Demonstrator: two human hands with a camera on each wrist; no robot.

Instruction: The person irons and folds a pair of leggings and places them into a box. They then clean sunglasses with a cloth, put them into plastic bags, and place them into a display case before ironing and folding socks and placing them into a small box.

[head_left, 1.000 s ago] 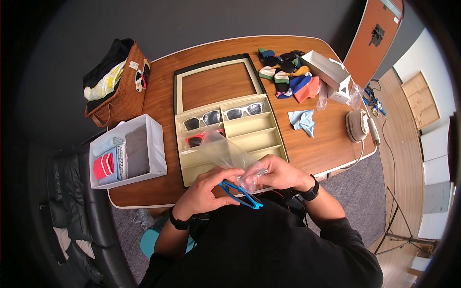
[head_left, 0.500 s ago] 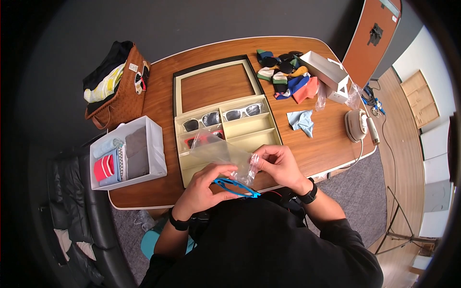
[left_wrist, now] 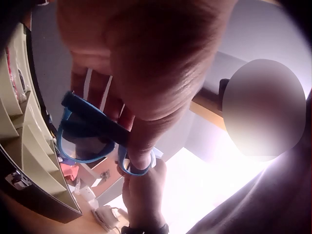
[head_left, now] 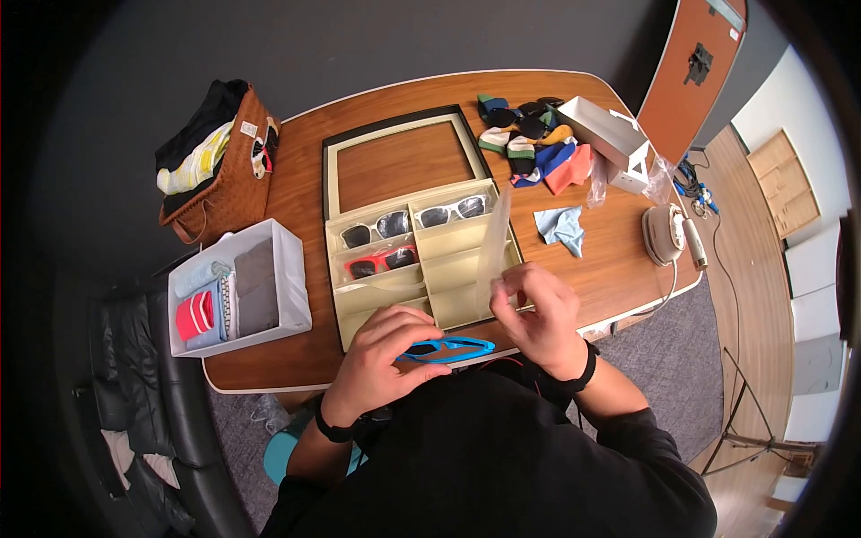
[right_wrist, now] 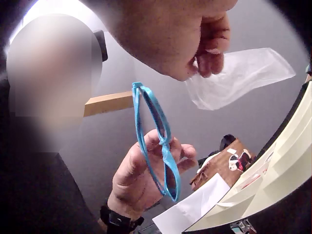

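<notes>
Blue sunglasses (head_left: pixel 462 346) are pinched at one end between thumb and fingers of my left hand (head_left: pixel 381 359), just in front of the case's near edge. My right hand (head_left: pixel 544 318) pinches a clear plastic bag (head_left: pixel 492 247) that hangs apart from the glasses, over the right side of the open display case (head_left: pixel 337 309). In the right wrist view the bag (right_wrist: pixel 241 78) looks limp and flat. Three pairs lie in the case: cream-framed (head_left: pixel 375 230) and white-framed sunglasses (head_left: pixel 453 211) in the back row, red ones (head_left: pixel 382 262) below the cream pair.
Left of the case stand a white box (head_left: pixel 300 296) of folded cloths and a wicker basket (head_left: pixel 235 184) of clothes. To the right lie a pale blue cloth (head_left: pixel 560 229), colourful socks (head_left: pixel 538 152), a white carton (head_left: pixel 603 134) and a beige steamer (head_left: pixel 662 235).
My right hand has moved right and carried the bag away from the glasses and left hand. The blue glasses have turned more level in my left hand, and the red pair is uncovered.
</notes>
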